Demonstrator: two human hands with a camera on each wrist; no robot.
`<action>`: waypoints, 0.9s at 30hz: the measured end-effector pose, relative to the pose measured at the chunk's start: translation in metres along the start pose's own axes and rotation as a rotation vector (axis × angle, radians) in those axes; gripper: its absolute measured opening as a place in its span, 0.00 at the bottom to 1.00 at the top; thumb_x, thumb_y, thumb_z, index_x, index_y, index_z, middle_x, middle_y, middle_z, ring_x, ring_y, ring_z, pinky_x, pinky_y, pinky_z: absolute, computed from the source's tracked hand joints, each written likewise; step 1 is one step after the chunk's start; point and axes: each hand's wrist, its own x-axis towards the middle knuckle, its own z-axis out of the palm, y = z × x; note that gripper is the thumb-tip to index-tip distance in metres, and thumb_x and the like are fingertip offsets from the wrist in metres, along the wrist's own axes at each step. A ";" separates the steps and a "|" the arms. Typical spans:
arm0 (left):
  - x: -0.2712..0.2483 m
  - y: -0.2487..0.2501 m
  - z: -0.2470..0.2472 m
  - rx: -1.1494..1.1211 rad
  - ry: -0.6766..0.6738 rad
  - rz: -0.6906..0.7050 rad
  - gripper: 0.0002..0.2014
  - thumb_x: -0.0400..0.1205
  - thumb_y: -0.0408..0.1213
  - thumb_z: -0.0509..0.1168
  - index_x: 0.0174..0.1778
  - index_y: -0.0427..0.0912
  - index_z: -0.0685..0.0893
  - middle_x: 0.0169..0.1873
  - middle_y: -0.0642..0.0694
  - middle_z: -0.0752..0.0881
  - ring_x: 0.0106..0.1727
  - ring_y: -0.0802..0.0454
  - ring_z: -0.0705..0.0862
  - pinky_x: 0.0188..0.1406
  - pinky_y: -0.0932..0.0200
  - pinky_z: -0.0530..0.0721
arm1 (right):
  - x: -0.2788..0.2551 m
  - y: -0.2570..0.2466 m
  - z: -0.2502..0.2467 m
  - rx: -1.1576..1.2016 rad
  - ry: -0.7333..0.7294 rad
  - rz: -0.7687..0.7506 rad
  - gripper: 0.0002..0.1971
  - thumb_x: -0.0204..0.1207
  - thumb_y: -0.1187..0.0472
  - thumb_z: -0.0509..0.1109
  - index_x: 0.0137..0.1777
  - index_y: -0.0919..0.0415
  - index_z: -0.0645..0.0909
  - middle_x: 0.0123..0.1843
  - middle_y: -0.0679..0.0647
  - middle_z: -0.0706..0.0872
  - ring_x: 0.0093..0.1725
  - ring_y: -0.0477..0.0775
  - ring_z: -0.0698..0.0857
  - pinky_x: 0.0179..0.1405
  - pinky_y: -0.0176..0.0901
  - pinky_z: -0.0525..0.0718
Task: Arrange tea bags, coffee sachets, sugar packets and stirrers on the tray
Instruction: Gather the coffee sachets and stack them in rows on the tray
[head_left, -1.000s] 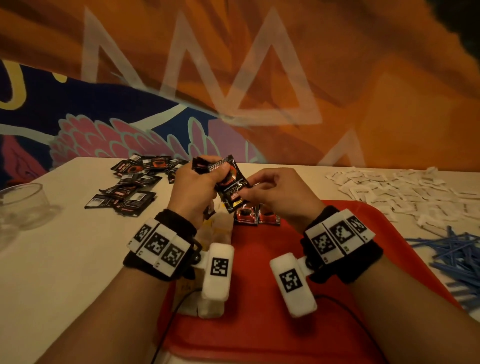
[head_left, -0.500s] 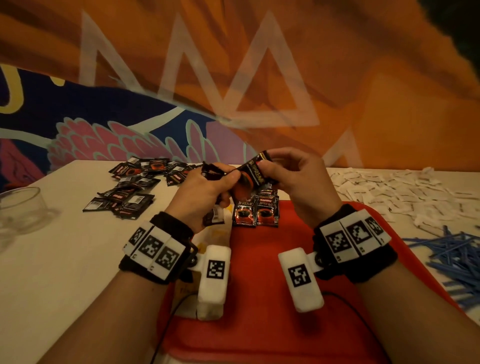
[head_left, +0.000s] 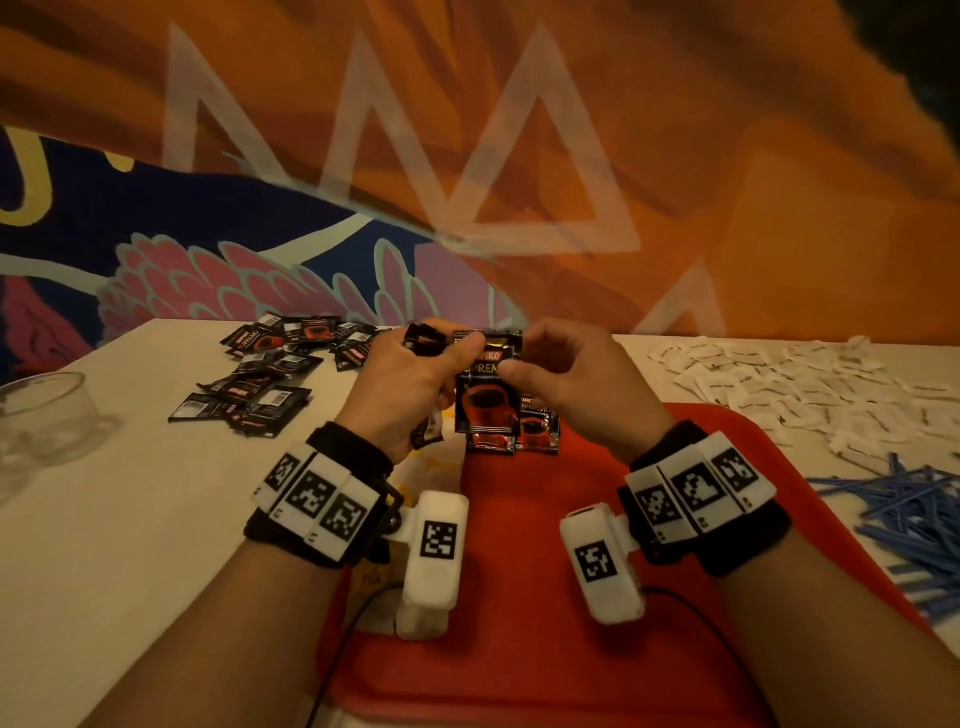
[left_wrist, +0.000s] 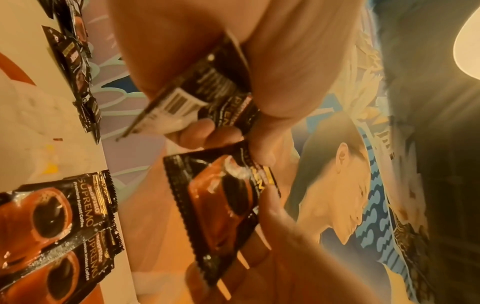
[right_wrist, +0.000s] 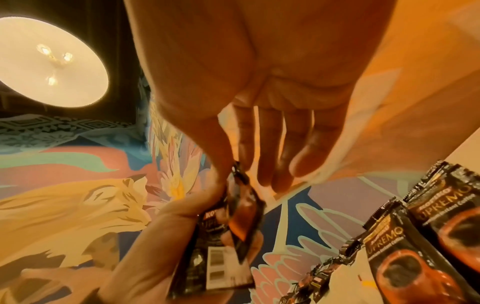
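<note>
Pinches one coffee sachet (head_left: 485, 387) at its top edge from both sides: left hand (head_left: 410, 384) with the thumb closed over the upper left corner, right hand (head_left: 576, 384) with thumb and forefinger closed on the upper right, remaining fingers loosely extended. Also keeps a few spare sachets (left_wrist: 197, 94) tucked in the curled left fingers, apparently as a ready supply, so that only the right hand has to peel off and lay down one at a time. Hangs the sachet clear above the far end of the red tray (head_left: 519, 597), just over the sachets already laid there (head_left: 537, 428), probably to square it up before setting it beside them. Shows the printed cup face toward the wearer, long axis upright, brand end up, bottom seam toward the tray. Mirrors the laid sachets, which lie face up side by side with the brand end toward the far edge of the table (head_left: 130, 519). Leaves the loose sachet pile (head_left: 275, 374) toward the far left corner, sugar packets (head_left: 805, 384) toward the far right, blue stirrers (head_left: 914, 514) at the right edge, all off the tray.
</note>
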 end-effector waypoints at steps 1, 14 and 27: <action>0.000 0.000 0.000 0.004 0.018 0.009 0.03 0.83 0.35 0.69 0.46 0.39 0.85 0.35 0.43 0.84 0.29 0.54 0.78 0.26 0.64 0.77 | -0.002 -0.001 0.001 -0.030 -0.031 0.015 0.06 0.71 0.54 0.81 0.43 0.50 0.86 0.43 0.49 0.92 0.44 0.50 0.91 0.48 0.57 0.90; 0.000 0.000 0.004 -0.038 0.034 -0.041 0.07 0.85 0.37 0.68 0.42 0.41 0.85 0.36 0.46 0.87 0.39 0.51 0.86 0.33 0.61 0.82 | -0.006 -0.003 0.010 -0.262 0.012 -0.087 0.03 0.71 0.61 0.81 0.44 0.52 0.93 0.34 0.40 0.88 0.35 0.33 0.84 0.36 0.23 0.76; 0.010 -0.003 -0.011 -0.317 0.122 -0.192 0.13 0.87 0.42 0.66 0.60 0.38 0.86 0.35 0.50 0.81 0.28 0.58 0.73 0.25 0.64 0.72 | 0.015 0.048 -0.022 -0.390 -0.212 0.544 0.05 0.75 0.61 0.78 0.38 0.59 0.88 0.32 0.52 0.90 0.36 0.49 0.86 0.44 0.48 0.85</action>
